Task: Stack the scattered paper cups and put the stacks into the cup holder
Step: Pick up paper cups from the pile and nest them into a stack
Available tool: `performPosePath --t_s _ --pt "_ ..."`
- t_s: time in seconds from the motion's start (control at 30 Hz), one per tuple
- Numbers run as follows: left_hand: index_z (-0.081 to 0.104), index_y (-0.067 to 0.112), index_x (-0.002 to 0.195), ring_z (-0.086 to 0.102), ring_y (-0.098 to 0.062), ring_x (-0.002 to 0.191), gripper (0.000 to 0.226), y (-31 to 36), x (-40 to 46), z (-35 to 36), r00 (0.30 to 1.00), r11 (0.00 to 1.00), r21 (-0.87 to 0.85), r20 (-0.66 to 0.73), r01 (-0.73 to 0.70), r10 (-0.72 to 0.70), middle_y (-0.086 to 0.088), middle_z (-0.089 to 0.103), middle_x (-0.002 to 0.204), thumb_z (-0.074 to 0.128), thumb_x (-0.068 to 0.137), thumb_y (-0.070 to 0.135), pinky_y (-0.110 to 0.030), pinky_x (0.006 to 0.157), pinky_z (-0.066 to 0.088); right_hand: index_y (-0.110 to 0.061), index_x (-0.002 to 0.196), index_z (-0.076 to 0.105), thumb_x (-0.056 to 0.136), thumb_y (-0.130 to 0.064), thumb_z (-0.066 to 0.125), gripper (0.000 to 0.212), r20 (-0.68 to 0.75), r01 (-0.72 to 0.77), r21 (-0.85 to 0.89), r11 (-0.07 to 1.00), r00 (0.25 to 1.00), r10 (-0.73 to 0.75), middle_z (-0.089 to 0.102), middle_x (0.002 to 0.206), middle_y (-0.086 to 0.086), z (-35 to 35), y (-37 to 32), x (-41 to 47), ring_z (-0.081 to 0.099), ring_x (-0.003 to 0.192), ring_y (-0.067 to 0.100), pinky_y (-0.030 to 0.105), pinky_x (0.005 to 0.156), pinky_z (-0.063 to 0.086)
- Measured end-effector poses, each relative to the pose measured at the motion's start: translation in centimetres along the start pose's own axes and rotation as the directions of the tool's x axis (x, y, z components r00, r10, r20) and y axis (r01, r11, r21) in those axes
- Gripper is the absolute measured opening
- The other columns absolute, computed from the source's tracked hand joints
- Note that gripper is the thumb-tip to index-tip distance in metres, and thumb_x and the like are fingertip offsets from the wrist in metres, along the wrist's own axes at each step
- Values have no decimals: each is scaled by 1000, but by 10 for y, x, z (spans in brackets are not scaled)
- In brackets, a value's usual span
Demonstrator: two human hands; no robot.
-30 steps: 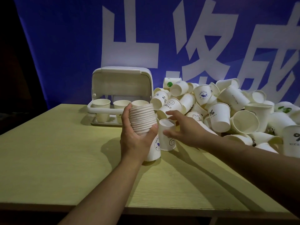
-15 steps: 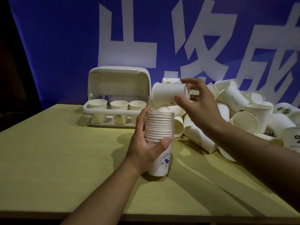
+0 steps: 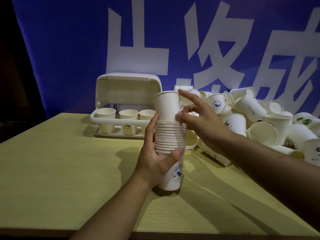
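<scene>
Since half a second ago the sideways cup has turned upright into the stack [image 3: 170, 141]. At 11 o'clock the cup holder [image 3: 121, 122] waits. The left hand [image 3: 155, 161], its grip wrapped round the stack, steadies it on the surface [image 3: 60, 170]. The right hand [image 3: 199, 122] pinches the half-seated top cup [image 3: 167, 106]; an off-axis push could jam it or tip the stack toward the loose pile [image 3: 259, 122] at 2 o'clock.
</scene>
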State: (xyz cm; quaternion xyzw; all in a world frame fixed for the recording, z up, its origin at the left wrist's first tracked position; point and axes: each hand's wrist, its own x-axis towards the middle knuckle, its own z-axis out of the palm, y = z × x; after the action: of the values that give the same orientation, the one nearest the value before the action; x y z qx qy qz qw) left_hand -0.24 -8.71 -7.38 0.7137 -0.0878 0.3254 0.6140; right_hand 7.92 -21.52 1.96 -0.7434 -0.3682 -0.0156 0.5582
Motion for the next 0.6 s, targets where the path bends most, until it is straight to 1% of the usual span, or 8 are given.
performPosePath --t_s 0.1,0.17,0.27,0.33,0.4,0.47,0.53,0.6 --pt "19 67 135 69 -8 99 92 -2 0 0 999 999 43 -33 5 -3 -2 59 129 74 63 51 -18 73 55 -47 127 56 91 -23 66 45 -27 19 -16 1000 999 -20 60 101 6 -5 2 -6 64 95 21 48 94 54" --pt "13 71 138 66 -4 105 97 -4 1 -2 997 997 72 -78 12 -6 3 56 135 73 63 56 -16 77 54 -40 118 68 93 -24 62 30 -12 33 -44 998 999 -34 66 101 -4 -7 3 -11 65 95 12 45 92 55" --pt "7 71 142 59 6 112 103 -4 2 -3 996 995 98 -92 1 9 18 48 140 71 62 59 -12 85 51 -41 114 71 96 -25 58 27 51 79 -160 984 996 -71 68 104 -18 -15 7 -15 63 96 2 36 88 56" --pt "14 73 137 61 2 111 97 -4 1 -2 995 995 94 -99 -16 25 15 50 139 73 61 57 -17 88 54 -43 119 67 96 -24 59 30 81 93 -244 965 994 -76 66 101 -18 -26 9 -14 62 94 2 32 85 54" --pt "21 73 134 65 -8 110 93 -5 2 -2 993 995 99 -116 -20 31 7 55 137 76 61 55 -32 90 58 -40 123 62 95 -21 62 34 103 106 -416 903 992 -69 65 104 -14 -39 15 -12 62 94 3 30 84 55" --pt "24 72 131 68 -13 106 91 -5 2 -3 992 996 93 -124 -12 23 4 58 133 77 60 54 -38 87 59 -38 125 59 93 -23 65 36 128 102 -682 725 992 -19 65 117 -7 -53 27 -9 60 101 8 30 88 52" --pt "25 74 128 69 -11 100 89 -5 2 -3 991 996 88 -133 -1 12 6 59 127 77 58 55 -30 80 59 -40 133 53 92 -39 64 43 135 96 -907 411 988 68 60 133 -6 -64 40 -11 52 120 17 40 99 42" --pt "26 75 126 70 -9 97 88 -5 3 -1 990 997 83 -142 2 10 9 60 124 77 58 55 -24 76 57 -42 143 39 92 -54 56 55 147 119 -980 163 974 175 54 140 -7 -70 51 -15 40 132 23 49 107 28"
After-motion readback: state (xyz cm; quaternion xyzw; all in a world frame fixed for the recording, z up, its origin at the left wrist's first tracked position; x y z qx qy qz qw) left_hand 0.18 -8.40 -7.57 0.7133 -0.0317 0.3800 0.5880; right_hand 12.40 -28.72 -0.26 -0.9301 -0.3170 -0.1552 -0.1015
